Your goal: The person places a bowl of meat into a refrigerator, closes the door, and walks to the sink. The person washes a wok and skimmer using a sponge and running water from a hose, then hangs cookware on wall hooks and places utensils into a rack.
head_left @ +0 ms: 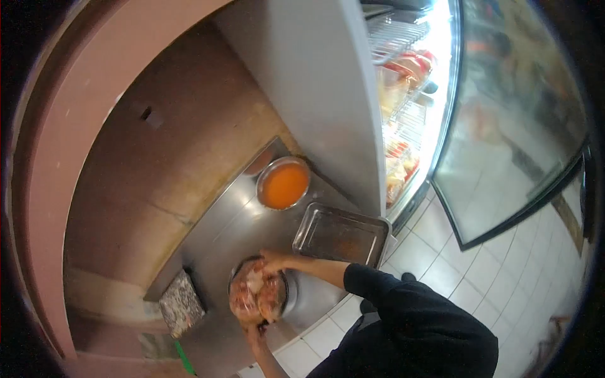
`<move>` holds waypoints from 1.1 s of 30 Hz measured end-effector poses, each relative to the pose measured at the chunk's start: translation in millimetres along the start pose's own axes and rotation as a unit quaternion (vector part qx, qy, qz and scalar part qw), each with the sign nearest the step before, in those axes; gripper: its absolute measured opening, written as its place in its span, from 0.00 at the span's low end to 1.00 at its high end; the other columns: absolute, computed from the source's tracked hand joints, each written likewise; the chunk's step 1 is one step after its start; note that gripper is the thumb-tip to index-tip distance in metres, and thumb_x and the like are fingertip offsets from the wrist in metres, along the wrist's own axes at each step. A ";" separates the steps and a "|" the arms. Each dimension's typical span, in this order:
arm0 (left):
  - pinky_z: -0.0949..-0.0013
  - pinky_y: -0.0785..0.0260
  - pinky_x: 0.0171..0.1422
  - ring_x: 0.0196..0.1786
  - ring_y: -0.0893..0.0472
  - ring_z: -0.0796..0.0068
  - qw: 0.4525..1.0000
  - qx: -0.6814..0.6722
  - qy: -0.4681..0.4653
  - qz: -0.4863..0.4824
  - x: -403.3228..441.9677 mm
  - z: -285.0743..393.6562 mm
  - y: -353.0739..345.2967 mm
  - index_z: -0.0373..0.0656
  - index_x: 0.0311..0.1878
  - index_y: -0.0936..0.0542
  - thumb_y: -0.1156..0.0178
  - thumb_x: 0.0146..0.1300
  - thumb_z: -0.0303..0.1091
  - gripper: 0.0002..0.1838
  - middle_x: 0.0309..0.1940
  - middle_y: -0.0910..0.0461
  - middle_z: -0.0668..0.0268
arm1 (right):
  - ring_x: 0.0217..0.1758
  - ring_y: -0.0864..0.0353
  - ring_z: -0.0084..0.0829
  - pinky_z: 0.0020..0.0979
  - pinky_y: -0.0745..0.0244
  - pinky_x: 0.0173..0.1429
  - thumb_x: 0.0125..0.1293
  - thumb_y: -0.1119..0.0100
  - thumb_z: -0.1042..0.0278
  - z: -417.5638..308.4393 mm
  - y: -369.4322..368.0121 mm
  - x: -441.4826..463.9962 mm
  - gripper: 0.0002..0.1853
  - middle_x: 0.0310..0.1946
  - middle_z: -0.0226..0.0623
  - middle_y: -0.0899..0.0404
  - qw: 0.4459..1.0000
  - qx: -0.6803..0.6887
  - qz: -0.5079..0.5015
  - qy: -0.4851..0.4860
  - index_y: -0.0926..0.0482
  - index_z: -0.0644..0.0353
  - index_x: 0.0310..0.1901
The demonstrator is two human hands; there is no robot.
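A clear plastic bag of raw, reddish meat pieces point(249, 293) lies in a round dark-rimmed metal bowl point(291, 291) on the steel counter. My right hand point(272, 261) grips the bag's upper end, fingers bent over it. At the lower end my left hand point(255, 331) holds the bag from beside the bowl; some of its fingers are hidden under the plastic. Both hands touch the bag, one at each end.
A metal bowl of orange liquid point(285, 184) stands at the counter's back corner. Right of it lies a rectangular steel tray point(343, 234). A speckled block point(181, 303) sits near the wall. The fridge's glass door point(504, 157) stands open, showing wrapped food on wire racks point(403, 126).
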State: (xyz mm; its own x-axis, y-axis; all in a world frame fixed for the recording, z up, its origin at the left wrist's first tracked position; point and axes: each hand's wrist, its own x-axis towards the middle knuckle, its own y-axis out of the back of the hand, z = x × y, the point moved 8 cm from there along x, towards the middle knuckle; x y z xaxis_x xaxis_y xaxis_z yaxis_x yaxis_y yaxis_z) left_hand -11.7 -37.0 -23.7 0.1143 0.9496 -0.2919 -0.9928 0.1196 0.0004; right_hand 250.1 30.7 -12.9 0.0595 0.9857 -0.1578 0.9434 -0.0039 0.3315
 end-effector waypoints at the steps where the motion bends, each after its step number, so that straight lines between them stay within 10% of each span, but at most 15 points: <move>1: 0.72 0.26 0.35 0.38 0.23 0.70 0.999 0.038 0.000 0.033 -19.9 10.5 1.5 0.36 0.50 0.32 0.43 0.57 0.43 0.24 0.42 0.26 0.59 | 0.18 0.24 0.38 0.34 0.27 0.18 0.44 0.38 0.59 -19.3 3.2 -33.1 0.35 0.26 0.49 0.24 0.990 0.067 -0.124 -0.027 0.37 0.74 0.50; 7: 0.72 0.28 0.37 0.39 0.24 0.71 0.994 0.077 -0.007 0.078 -46.6 65.8 -30.0 0.36 0.51 0.33 0.42 0.55 0.40 0.24 0.42 0.26 0.60 | 0.24 0.22 0.34 0.32 0.26 0.24 0.47 0.41 0.53 14.7 -59.1 -64.0 0.38 0.39 0.52 0.25 0.986 0.097 -0.116 0.064 0.40 0.70 0.55; 8: 0.72 0.28 0.38 0.39 0.24 0.71 0.994 0.082 -0.014 0.077 -55.6 73.8 -36.8 0.37 0.51 0.33 0.42 0.55 0.40 0.24 0.42 0.26 0.61 | 0.27 0.22 0.37 0.34 0.26 0.31 0.43 0.39 0.56 -3.0 -23.1 -117.3 0.34 0.37 0.54 0.25 0.979 0.164 -0.111 -0.047 0.34 0.70 0.50; 13: 0.72 0.29 0.40 0.40 0.24 0.72 0.992 0.105 -0.025 0.058 -116.0 103.6 -87.2 0.37 0.52 0.33 0.42 0.54 0.37 0.24 0.42 0.26 0.62 | 0.28 0.24 0.49 0.37 0.28 0.30 0.37 0.40 0.65 -37.6 52.0 -197.5 0.21 0.25 0.52 0.25 0.973 0.094 0.049 0.205 0.29 0.67 0.34; 24: 0.73 0.31 0.45 0.44 0.26 0.74 0.986 0.112 0.000 -0.125 -214.1 113.3 -342.3 0.37 0.54 0.34 0.40 0.51 0.32 0.26 0.43 0.27 0.64 | 0.28 0.30 0.56 0.42 0.35 0.31 0.36 0.47 0.70 -1.3 383.1 -399.9 0.13 0.19 0.56 0.32 0.940 0.037 0.320 0.116 0.35 0.66 0.25; 33: 0.74 0.33 0.48 0.46 0.27 0.76 0.951 0.039 -0.081 -0.297 -201.7 124.5 -566.3 0.35 0.51 0.31 0.44 0.55 0.29 0.19 0.45 0.28 0.64 | 0.20 0.33 0.23 0.29 0.36 0.26 0.38 0.43 0.67 76.4 541.1 -450.9 0.17 0.16 0.39 0.33 0.891 -0.039 0.450 0.047 0.30 0.68 0.30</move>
State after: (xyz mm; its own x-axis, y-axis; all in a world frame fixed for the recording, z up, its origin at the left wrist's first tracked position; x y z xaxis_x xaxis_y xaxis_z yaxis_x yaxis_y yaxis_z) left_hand 531.9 -260.2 154.0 0.6646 0.7387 -0.1119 -0.7461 0.6643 -0.0462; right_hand 758.7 -428.7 166.6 0.7498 0.5986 0.2820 0.5016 -0.7921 0.3477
